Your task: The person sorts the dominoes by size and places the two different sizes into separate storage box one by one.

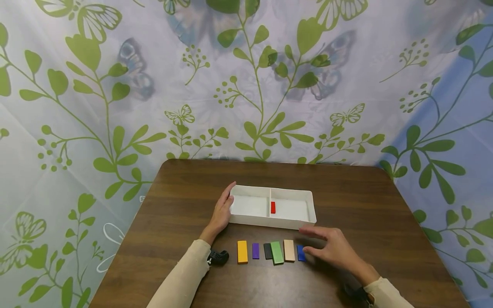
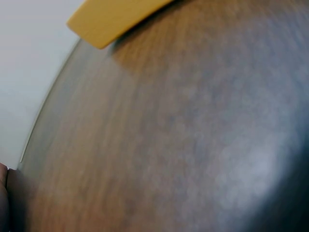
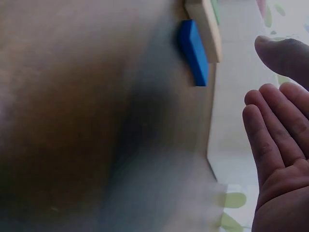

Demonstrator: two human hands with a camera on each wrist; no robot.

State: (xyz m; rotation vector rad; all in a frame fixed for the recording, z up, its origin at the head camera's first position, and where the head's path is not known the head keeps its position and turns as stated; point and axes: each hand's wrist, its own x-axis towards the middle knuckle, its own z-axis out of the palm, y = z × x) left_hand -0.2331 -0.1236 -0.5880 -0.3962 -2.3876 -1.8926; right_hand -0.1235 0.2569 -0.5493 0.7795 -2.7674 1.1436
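A white two-compartment tray sits mid-table, with a small red block against the divider in its right compartment. My left hand rests along the tray's left end, its fingers fairly straight against the wall. Fingers extended and thumb apart, my right hand hovers by the tray's front right corner, holding nothing. Nearest its thumb lies a blue block. Left of that, in a row, are a beige block, a green block, a black block, a purple block and a yellow block.
The brown wooden table has rounded back corners. Behind it hangs a cloth printed with leaves and butterflies. Dark straps circle my wrists. The green block lies right against the black one.
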